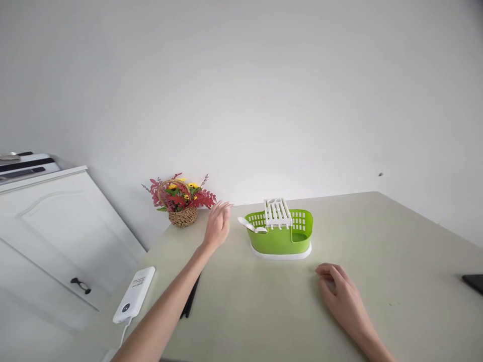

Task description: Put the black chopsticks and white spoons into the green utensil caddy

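Observation:
A green plastic basket (279, 240) with pierced sides stands upright on a white base tray (281, 255). Across its top sits a white slotted rack (278, 213). Two white spoons (246, 223) appear to lean in the basket's left end, one handle sticking out to the left. My left hand (218, 223) is raised just left of the basket, apart from it, fingers stretched out and nothing visible in them. On the table to the basket's front right rests my right hand (339, 291), loosely curved with a gap between thumb and forefinger, holding nothing visible.
Black sticks like chopsticks (190, 299) lie partly under my left forearm. A wicker basket of artificial flowers (183, 216) stands at the back left. A white power bank (135, 294) with a cable lies at the left edge, near a white cabinet (56, 236). A dark object (473, 282) is far right.

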The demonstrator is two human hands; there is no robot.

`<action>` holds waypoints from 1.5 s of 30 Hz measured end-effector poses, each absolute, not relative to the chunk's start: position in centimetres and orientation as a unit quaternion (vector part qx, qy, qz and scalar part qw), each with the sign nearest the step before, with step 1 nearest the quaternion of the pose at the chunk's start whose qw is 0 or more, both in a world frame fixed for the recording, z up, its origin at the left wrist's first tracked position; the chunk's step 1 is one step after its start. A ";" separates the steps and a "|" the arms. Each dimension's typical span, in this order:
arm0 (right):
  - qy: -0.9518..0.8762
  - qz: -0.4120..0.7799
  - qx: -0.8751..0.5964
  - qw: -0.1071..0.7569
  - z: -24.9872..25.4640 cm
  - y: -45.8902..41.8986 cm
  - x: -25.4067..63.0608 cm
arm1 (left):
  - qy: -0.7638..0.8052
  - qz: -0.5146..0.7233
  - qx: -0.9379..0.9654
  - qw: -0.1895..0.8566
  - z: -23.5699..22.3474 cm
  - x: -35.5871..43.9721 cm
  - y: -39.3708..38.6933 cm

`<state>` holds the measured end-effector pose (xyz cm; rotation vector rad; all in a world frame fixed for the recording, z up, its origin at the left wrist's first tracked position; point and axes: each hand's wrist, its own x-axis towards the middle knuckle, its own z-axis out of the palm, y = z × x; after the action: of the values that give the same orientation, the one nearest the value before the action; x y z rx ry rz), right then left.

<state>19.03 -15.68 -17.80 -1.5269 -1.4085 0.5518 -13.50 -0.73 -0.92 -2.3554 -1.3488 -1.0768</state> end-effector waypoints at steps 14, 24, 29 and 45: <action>-0.596 0.239 -0.599 0.479 -16.8 -15.9 18.8 | -0.351 -0.140 -0.918 0.118 2.6 -6.9 -2.3; -0.592 0.229 -0.603 0.483 -16.4 -15.8 18.8 | -0.291 -0.115 -0.935 0.167 1.1 -6.5 0.0; -0.597 0.225 -0.604 0.478 -16.6 -15.8 18.9 | -0.262 -0.169 -0.929 0.198 -0.4 -7.0 0.2; -0.605 0.203 -0.614 0.463 -17.0 -15.8 18.7 | -0.153 -0.159 -0.943 0.249 -0.8 -8.1 1.3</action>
<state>18.69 -15.83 -16.96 -1.5098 -1.4880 0.4996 -8.11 1.29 -0.78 -2.5687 -0.4169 -0.4342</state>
